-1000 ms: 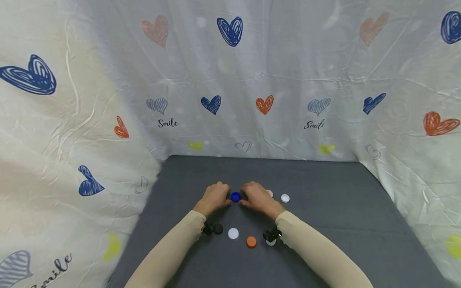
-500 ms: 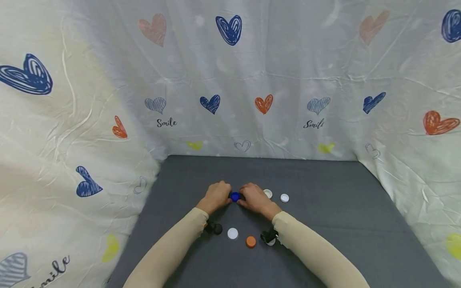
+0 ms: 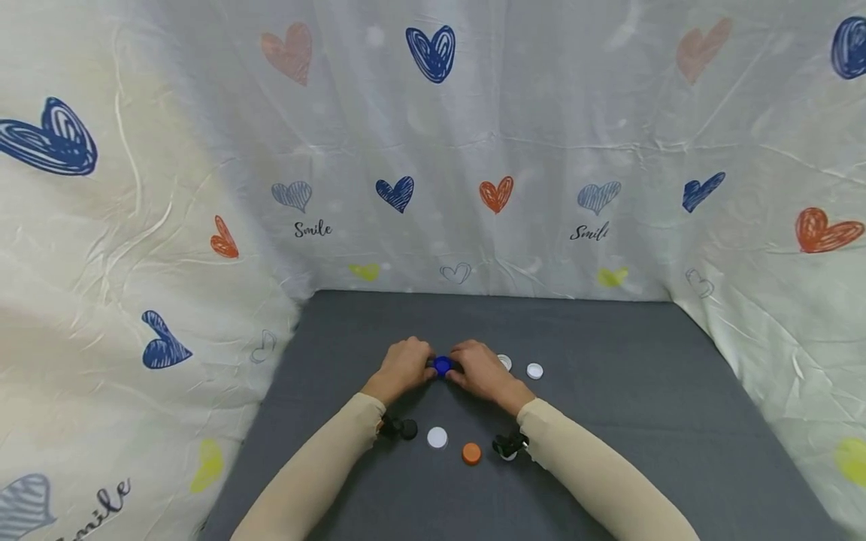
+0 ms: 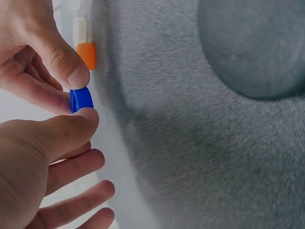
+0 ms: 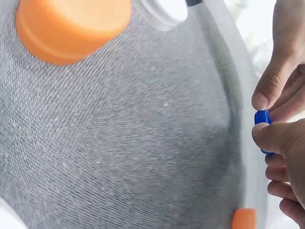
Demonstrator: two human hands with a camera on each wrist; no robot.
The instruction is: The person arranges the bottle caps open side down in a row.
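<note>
A blue bottle cap (image 3: 442,366) is between the two hands near the middle of the table. My left hand (image 3: 402,368) pinches its left side, the thumb on the near edge. On the opposite side my right hand (image 3: 479,368) pinches it too, with thumb and index finger. In the left wrist view the blue cap (image 4: 83,99) shows between both thumbs; the left hand's other fingers are spread. The right wrist view shows the blue cap (image 5: 262,117) partly covered by the right thumb. Whether the cap touches the table cannot be told.
Nearer the body lie a black cap (image 3: 409,429), a white cap (image 3: 437,438), an orange cap (image 3: 471,454) and another white one partly under the right wrist camera. Beyond the right hand are two white caps (image 3: 534,371). A heart-printed curtain (image 3: 460,150) surrounds the grey table (image 3: 609,353).
Both hands drew slightly inward onto the blue cap half a second ago. Now they and the cap sit a touch farther from the body. The other caps stay put.
</note>
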